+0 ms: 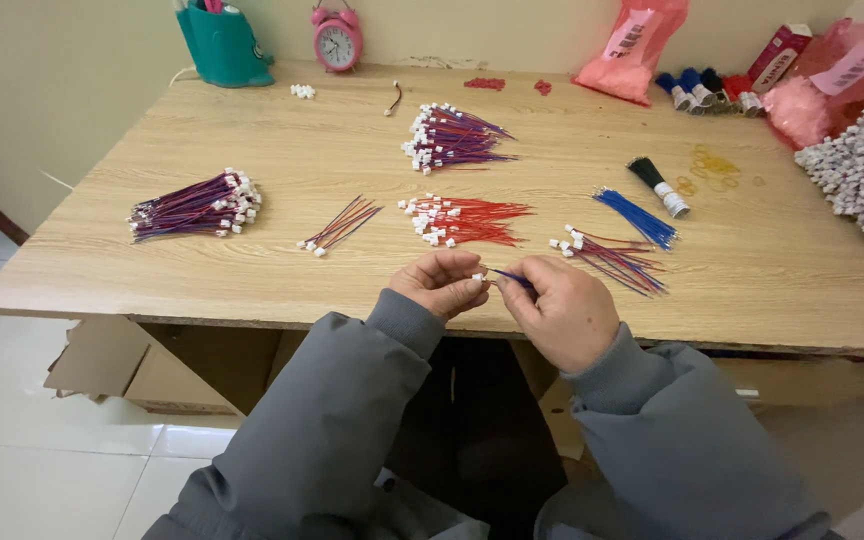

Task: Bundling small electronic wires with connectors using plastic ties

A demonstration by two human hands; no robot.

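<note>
2 hands' fingers pinch 1 blue wire (512, 279) and its white connector (478, 277).

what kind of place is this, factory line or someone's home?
Probably a small home or informal workshop for hand-assembling wire leads, not a factory line. Sorted wire bundles with white connectors lie on a plain wooden table, with a pink alarm clock against the wall. Left hand and right hand pinch one wire.
</note>
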